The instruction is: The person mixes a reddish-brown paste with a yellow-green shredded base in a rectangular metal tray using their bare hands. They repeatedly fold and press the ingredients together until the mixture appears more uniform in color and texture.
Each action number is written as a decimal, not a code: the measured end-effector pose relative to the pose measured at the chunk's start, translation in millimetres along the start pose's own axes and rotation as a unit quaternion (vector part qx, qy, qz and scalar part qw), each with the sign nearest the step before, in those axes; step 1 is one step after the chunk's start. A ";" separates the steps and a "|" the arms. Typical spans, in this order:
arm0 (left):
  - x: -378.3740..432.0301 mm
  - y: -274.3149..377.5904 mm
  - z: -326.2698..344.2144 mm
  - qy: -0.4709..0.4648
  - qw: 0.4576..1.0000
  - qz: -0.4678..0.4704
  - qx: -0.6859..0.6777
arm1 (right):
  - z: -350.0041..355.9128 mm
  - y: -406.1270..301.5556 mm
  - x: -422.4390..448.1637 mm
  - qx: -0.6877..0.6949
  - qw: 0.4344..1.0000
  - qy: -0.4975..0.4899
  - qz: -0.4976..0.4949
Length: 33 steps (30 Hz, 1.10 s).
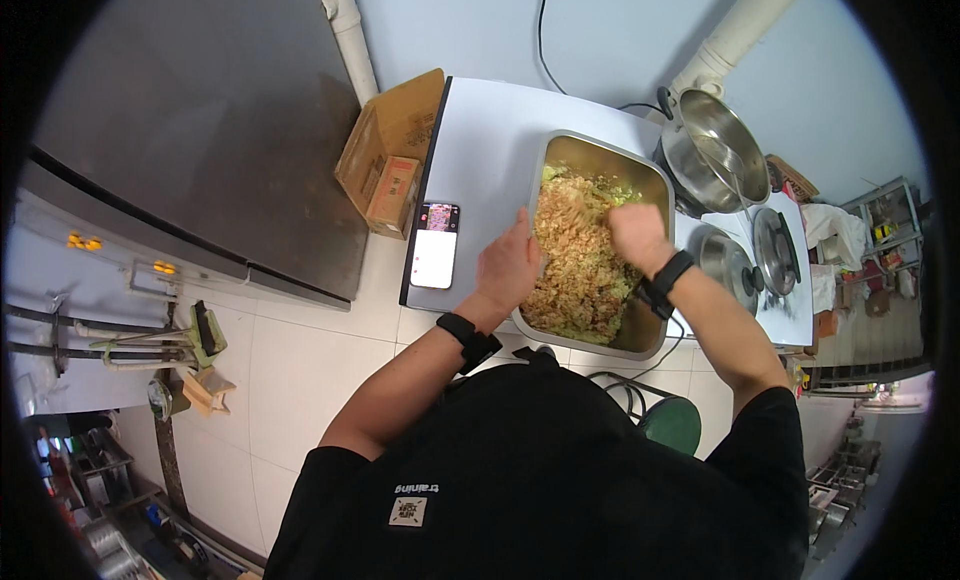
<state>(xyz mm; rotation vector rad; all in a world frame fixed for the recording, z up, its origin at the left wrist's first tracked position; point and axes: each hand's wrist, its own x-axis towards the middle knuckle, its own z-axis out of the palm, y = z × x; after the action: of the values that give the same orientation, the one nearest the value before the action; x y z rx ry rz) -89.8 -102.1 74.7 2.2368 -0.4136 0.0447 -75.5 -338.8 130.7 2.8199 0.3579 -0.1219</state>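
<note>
A deep rectangular steel basin (658, 242) stands on the white tabletop before me. It holds a loose, light-brown crumbly or minced mixture (574, 257), with pale green chopped pieces showing at the top and bottom edges. My left hand (511, 265) grips the basin's left rim, fingers pointing toward the wall. Over the mixture, at the right side of the basin, my right hand (639, 233) is curled and slightly blurred. Whether it holds a utensil or some of the mixture cannot be made out. Both wrists wear black bands.
A smartphone (435, 246) with a lit screen lies left of the basin on the white table (487, 137). Right of it stand a steel pot (701, 145) with a strainer inside and two lids (776, 250). Cardboard boxes (394, 197) sit by the grey refrigerator (210, 129); a green stool (673, 424) is below.
</note>
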 end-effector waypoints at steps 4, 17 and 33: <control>0.5 6.7 -3.9 -0.026 1.000 -0.014 0.006 | -0.8 23.1 24.9 -0.010 0.996 0.015 0.084; -1.4 3.9 -0.8 -0.019 1.000 -0.020 0.010 | -46.7 -69.9 -66.9 0.117 0.958 -0.136 -0.223; -3.3 2.1 0.1 0.010 1.000 0.005 -0.003 | -4.8 -41.9 -11.1 0.052 0.993 -0.045 -0.094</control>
<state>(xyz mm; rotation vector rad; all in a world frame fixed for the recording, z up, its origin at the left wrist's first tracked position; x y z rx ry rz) -93.6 -102.5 75.7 2.2261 -0.4148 0.0703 -96.8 -301.2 124.8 2.8648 0.6117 -0.3144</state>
